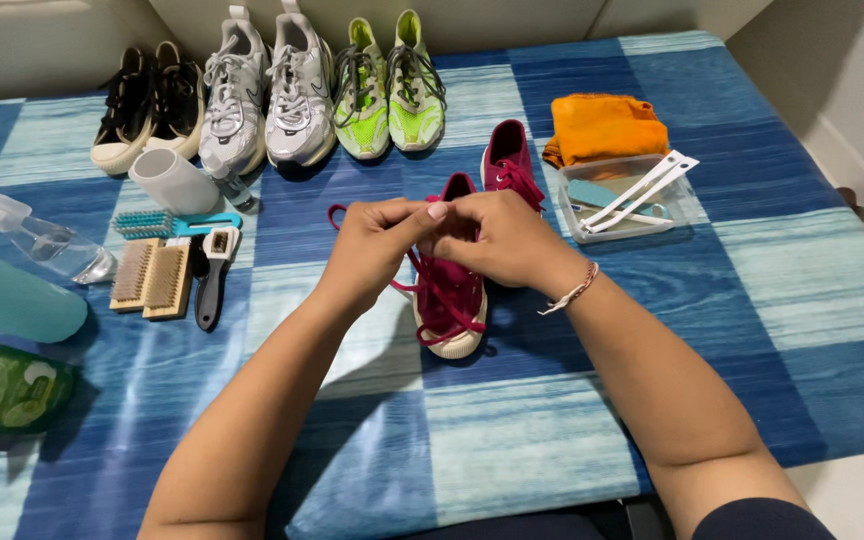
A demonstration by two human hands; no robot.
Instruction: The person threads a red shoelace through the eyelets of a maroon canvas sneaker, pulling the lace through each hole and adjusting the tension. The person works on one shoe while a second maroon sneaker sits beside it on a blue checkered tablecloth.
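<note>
A maroon canvas shoe (449,305) with a cream toe cap lies in the middle of the blue checked cloth, toe toward me. My left hand (377,245) and my right hand (497,238) meet above its tongue, both pinching the maroon lace (430,300), which loops out to the left and down across the shoe. The second maroon shoe (508,158) stands just behind, partly hidden by my right hand.
Along the far edge stand black-and-cream shoes (147,105), grey trainers (267,95) and neon green trainers (390,85). Brushes (167,265), a white cup (172,180), a spray bottle (37,235) and a green pouch (2,385) lie left. An orange cloth (604,128) and clear tray (630,200) lie right.
</note>
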